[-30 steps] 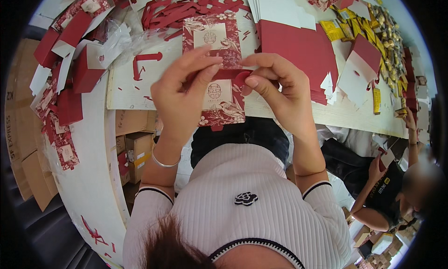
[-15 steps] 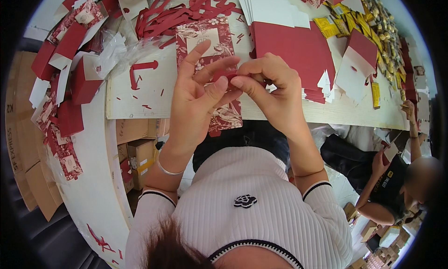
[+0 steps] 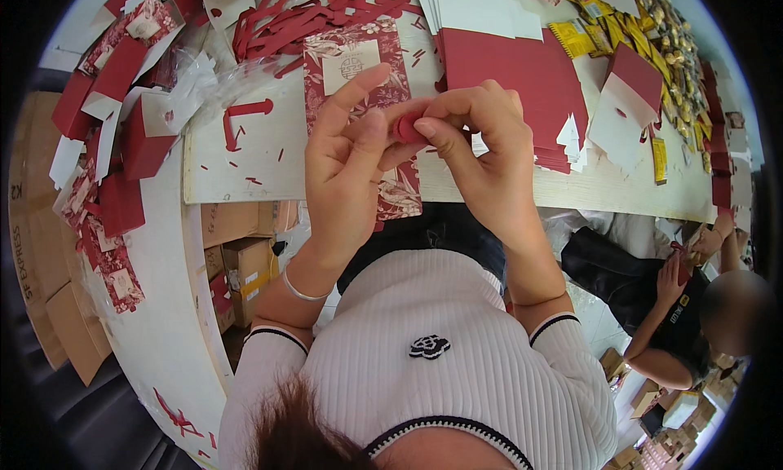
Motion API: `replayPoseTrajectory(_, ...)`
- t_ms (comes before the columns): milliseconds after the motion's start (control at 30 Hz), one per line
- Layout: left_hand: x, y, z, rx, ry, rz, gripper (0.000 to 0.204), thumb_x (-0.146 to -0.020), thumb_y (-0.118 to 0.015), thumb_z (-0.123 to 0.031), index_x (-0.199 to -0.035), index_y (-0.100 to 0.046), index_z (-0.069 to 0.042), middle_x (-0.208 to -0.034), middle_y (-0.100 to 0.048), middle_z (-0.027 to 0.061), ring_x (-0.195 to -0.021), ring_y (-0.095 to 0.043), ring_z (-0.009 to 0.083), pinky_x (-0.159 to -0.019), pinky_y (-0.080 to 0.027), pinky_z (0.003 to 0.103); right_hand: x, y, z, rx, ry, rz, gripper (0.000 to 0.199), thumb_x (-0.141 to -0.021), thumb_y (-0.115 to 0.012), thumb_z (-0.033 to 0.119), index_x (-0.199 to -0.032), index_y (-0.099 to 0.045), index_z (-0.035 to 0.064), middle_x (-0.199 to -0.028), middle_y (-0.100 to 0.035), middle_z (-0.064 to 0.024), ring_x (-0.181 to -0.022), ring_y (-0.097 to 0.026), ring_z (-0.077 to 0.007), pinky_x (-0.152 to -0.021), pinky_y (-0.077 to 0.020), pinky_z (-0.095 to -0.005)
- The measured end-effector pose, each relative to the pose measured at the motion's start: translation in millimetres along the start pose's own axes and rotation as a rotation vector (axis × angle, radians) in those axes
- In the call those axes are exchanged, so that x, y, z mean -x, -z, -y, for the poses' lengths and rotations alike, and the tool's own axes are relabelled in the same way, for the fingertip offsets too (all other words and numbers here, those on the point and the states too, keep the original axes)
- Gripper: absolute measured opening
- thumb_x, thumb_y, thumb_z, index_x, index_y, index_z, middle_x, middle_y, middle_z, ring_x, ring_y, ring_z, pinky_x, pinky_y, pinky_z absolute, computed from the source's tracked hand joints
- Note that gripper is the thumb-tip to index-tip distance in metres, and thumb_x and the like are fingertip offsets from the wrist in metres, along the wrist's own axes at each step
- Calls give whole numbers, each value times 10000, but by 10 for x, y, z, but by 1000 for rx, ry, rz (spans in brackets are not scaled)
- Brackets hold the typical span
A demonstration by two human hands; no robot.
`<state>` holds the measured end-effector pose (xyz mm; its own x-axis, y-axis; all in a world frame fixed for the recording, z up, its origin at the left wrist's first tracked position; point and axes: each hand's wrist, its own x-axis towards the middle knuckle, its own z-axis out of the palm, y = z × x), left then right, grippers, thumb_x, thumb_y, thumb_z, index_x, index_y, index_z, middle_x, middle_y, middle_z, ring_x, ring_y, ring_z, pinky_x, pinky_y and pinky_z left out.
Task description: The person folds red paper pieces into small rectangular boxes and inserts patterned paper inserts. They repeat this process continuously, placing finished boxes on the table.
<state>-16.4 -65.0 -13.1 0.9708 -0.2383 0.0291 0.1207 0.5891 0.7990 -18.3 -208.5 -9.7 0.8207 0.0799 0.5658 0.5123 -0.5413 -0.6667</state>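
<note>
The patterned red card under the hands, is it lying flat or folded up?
Flat. The patterned card lies spread on the table, its white label facing up; the left hand and right hand cover its middle.

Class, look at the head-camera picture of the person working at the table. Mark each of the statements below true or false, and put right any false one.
1. Both hands pinch a small red piece between them. True: the left hand and right hand meet on the small red piece.
2. A patterned red card lies on the table under the hands. True: the patterned red card lies there.
3. The stack of plain red sheets lies left of the hands. False: the stack of plain red sheets lies to their right.
4. The left wrist is bare. False: it wears a thin bracelet.
</note>
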Motion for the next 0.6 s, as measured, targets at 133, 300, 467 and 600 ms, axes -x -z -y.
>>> replayPoseTrajectory(133,40,-22,89,-178,-145,4,397,-877,-468,-36,-1255,-351,4,-1053,-574,182,-939,-571,167,-813,-487,274,-7,-48,29,83,66,-60,108,-695,-657,79,-784,-597,93,-600,-497,12,-608,-425,-157,-610,-280,-292)
replayPoseTrajectory(300,60,-4,121,-314,-241,-22,383,-884,-453,-32,-1253,-361,15,-1050,-584,158,-938,-560,143,-791,-482,248,17,-103,79,133,119,-78,134,-682,-654,68,-798,-589,85,-645,-525,12,-627,-435,-167,-608,-281,-299)
replayPoseTrajectory(467,80,17,125,-574,-493,5,426,-889,-416,-10,-1288,-276,43,-1043,-593,164,-876,-597,167,-749,-482,240,-14,-100,45,36,152,-98,212,-667,-663,58,-856,-568,69,-772,-559,-21,-699,-468,-204,-648,-305,-306)
replayPoseTrajectory(600,133,126,184,-875,-704,-7,476,-879,-415,17,-1306,-207,59,-1050,-591,179,-857,-618,192,-731,-481,246,54,-159,82,-208,9,-28,218,-677,-654,24,-872,-563,52,-791,-552,-52,-764,-499,-215,-693,-348,-303)
